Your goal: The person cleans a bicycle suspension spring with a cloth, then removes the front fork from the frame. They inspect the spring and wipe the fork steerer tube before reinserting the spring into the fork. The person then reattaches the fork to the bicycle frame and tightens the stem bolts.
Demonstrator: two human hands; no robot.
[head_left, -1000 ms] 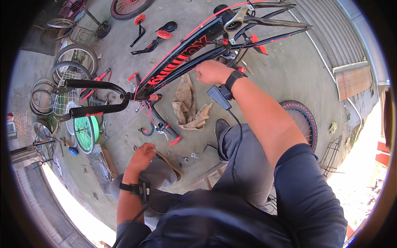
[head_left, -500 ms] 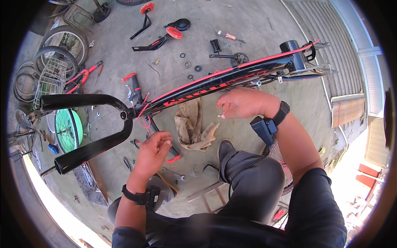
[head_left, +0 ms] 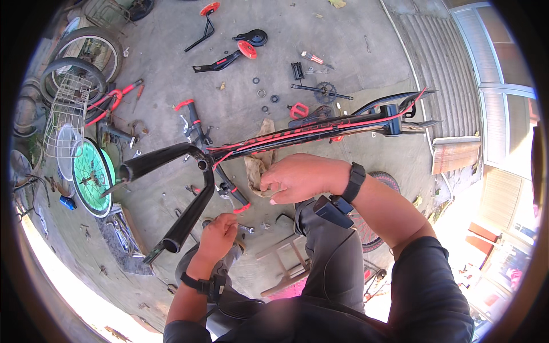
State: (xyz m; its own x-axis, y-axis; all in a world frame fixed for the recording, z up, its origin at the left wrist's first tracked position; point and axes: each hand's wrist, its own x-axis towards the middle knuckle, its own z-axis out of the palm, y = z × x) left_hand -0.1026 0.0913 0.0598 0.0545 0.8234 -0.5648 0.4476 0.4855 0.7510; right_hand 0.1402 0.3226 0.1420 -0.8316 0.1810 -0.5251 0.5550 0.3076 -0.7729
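Centrally, a black bicycle frame with red trim stretched above the concrete floor, its rear end toward the floor's right edge and its black fork toward the left. The person's right hand was below the main tube, over a tan cloth, its fingers loosely curled with the thumb near their tips. The left hand was near the fork's lower leg, apparently apart from it, fingers bent inward. Whether either hand pinched something small could not be told.

Since half a second earlier, the right hand had moved down and away from the frame, and the fork had turned in view, though the camera had shifted too. That probably meant a short pause in handling the frame.

Beyond lay a handlebar, a red pedal, a crank and small rings. Near the floor's left edge leaned a green-rimmed wheel.

Whatever supported the frame was out of sight. The right hand hid part of the cloth; the right forearm covered part of a red-spoked wheel.
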